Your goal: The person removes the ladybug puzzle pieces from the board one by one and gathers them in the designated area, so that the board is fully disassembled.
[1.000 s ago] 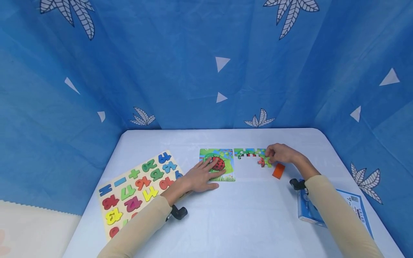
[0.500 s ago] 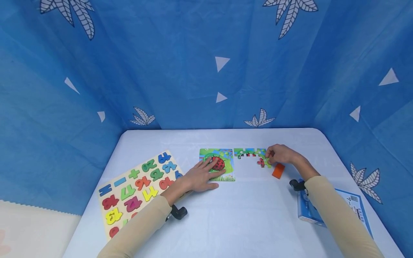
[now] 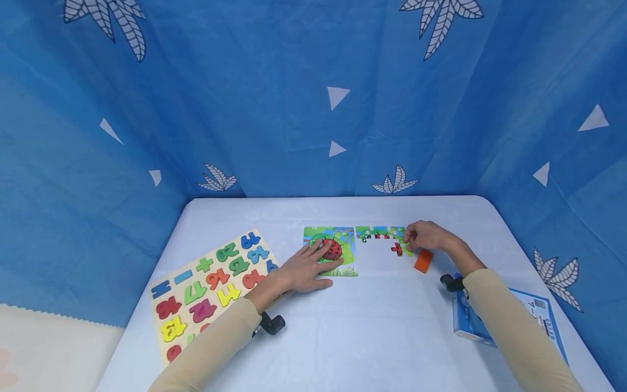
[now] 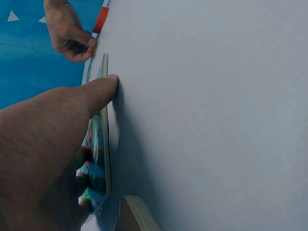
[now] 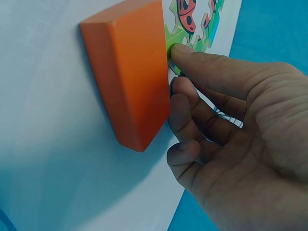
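Note:
My left hand (image 3: 307, 268) lies flat with spread fingers on a square ladybug picture board (image 3: 349, 261); in the left wrist view its thumb touches the white table beside the board's edge. To the right, several jigsaw pieces (image 3: 380, 231) run in a row along the top. Below that row's right end is a green jigsaw piece with a red ladybug part (image 5: 186, 17). My right hand (image 3: 426, 235) pinches this piece's edge between thumb and curled fingers, partly hiding it. Just beside those fingers stands an orange block (image 5: 139, 72).
A wooden number board (image 3: 211, 288) with coloured numerals lies at the left, partly under the left forearm. A blue box (image 3: 472, 321) lies at the right beneath the right forearm. Blue curtains (image 3: 274, 109) hang behind and beside the white table (image 3: 372, 337).
The ladybug jigsaw piece has shifted slightly under my right hand's fingers. Both hands otherwise stay in nearly the same places, the left one still flat on the picture board.

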Demonstrator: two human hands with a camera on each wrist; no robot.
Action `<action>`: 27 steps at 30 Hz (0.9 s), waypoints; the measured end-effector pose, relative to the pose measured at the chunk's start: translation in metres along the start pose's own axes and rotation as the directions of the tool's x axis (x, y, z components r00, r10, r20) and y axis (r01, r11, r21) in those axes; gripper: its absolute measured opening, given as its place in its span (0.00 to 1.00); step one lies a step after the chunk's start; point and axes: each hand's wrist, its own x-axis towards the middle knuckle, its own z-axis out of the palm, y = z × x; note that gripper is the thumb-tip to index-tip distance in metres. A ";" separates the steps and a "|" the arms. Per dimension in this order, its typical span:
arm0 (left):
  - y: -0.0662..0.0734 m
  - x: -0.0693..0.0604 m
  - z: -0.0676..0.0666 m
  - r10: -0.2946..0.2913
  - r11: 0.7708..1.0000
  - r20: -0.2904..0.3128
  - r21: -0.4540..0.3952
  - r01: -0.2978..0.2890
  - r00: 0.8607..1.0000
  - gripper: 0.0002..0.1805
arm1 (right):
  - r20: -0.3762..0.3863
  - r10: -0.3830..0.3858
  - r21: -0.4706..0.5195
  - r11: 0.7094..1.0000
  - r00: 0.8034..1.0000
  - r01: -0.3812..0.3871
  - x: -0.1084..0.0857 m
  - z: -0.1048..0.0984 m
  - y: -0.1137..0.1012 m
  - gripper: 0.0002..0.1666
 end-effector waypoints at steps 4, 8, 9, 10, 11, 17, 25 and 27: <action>-0.001 0.001 0.001 0.000 1.000 0.000 0.008 0.000 1.000 0.34 | 0.001 -0.003 0.002 1.000 1.000 0.003 0.000 0.000 0.000 0.10; -0.001 0.000 0.001 -0.001 1.000 0.000 0.007 0.001 1.000 0.34 | -0.002 -0.010 -0.004 1.000 1.000 0.010 0.000 0.000 0.001 0.09; 0.000 0.000 0.001 -0.001 1.000 0.000 0.007 0.001 1.000 0.34 | -0.002 -0.009 -0.002 1.000 1.000 0.009 0.000 0.000 0.001 0.09; 0.000 0.000 0.001 -0.001 1.000 0.000 0.007 0.001 1.000 0.34 | -0.002 -0.007 -0.001 1.000 1.000 0.007 0.001 0.000 0.001 0.10; 0.000 0.000 0.001 -0.002 1.000 0.000 0.007 0.002 1.000 0.34 | -0.001 -0.003 0.000 1.000 1.000 0.003 0.001 0.000 0.001 0.10; 0.000 0.000 -0.001 -0.002 1.000 -0.004 0.013 0.002 1.000 0.34 | 0.003 0.011 0.011 1.000 1.000 -0.011 0.000 -0.001 0.000 0.10; 0.000 0.000 -0.002 0.008 1.000 -0.016 0.008 -0.008 1.000 0.34 | -0.025 -0.009 0.008 1.000 1.000 0.010 -0.004 -0.004 -0.005 0.09; -0.001 0.000 -0.002 0.003 1.000 -0.021 0.006 -0.003 1.000 0.33 | -0.047 -0.031 0.011 0.999 0.998 0.031 -0.004 -0.004 -0.009 0.09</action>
